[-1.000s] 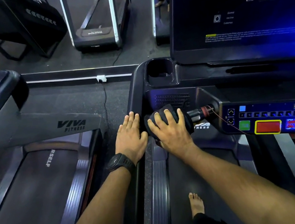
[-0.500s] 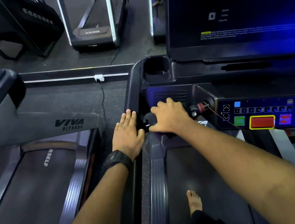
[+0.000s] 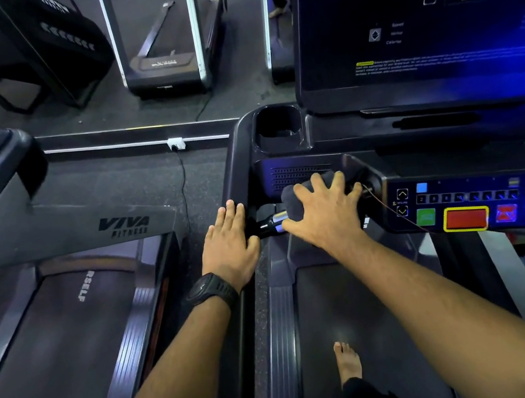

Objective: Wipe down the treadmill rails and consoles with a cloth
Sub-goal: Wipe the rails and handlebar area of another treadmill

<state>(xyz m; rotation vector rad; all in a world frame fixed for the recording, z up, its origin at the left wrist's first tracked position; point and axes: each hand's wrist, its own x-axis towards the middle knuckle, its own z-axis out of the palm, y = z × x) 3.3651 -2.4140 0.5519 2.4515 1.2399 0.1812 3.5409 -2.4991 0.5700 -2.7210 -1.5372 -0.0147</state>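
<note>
A person stood barefoot on a treadmill belt (image 3: 348,306), looking down at both outstretched arms. The right hand (image 3: 324,211) lay palm-down over a dark grey cloth (image 3: 292,199), fingers (image 3: 338,182) spread apart and curled over it, pressing the cloth onto the short handlebar (image 3: 274,223) that jutted from the console's left end. A bit of the bar's silver and black grip showed at the hand's 9 o'clock side, between the two hands. The left hand (image 3: 228,244), with a black watch (image 3: 212,289) on its wrist, rested flat on the dark side rail (image 3: 233,176), fingers together and straight, holding nothing. The control panel (image 3: 470,202) sat at 3 o'clock from the right hand, with a green button, a red button edged in yellow, and a row of small number keys. At 12 o'clock from the hands was an empty-looking cup holder (image 3: 278,126), and beyond it, toward 1 o'clock, a large dark screen (image 3: 425,15) with blurred text. A second treadmill (image 3: 65,318) marked VIVA FITNESS stood at 9 o'clock. Two bare feet showed at 6 o'clock, one on the belt, one on the ribbed side strip (image 3: 282,334)
</note>
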